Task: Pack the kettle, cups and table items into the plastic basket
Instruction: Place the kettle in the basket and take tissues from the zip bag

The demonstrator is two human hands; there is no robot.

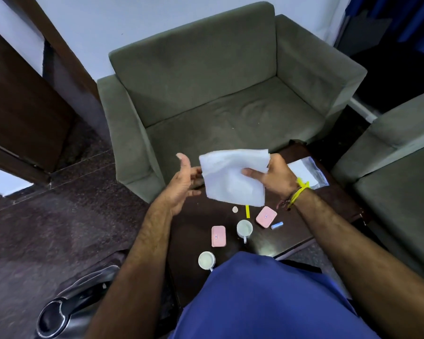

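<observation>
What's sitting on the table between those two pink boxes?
In the head view, a white cup stands between the pink box nearer the person and the farther pink box, on the dark table.

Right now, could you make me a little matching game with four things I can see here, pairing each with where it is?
Things:
1. white napkin
2. kettle
3. white cup
4. clear plastic packet

Places:
A. on the floor, lower left
B. on the dark table, between two pink boxes
C. on the table's far right part, behind the right hand
D. held up in the right hand

Pairs: 1-D, 2-A, 3-B, 4-C
</observation>
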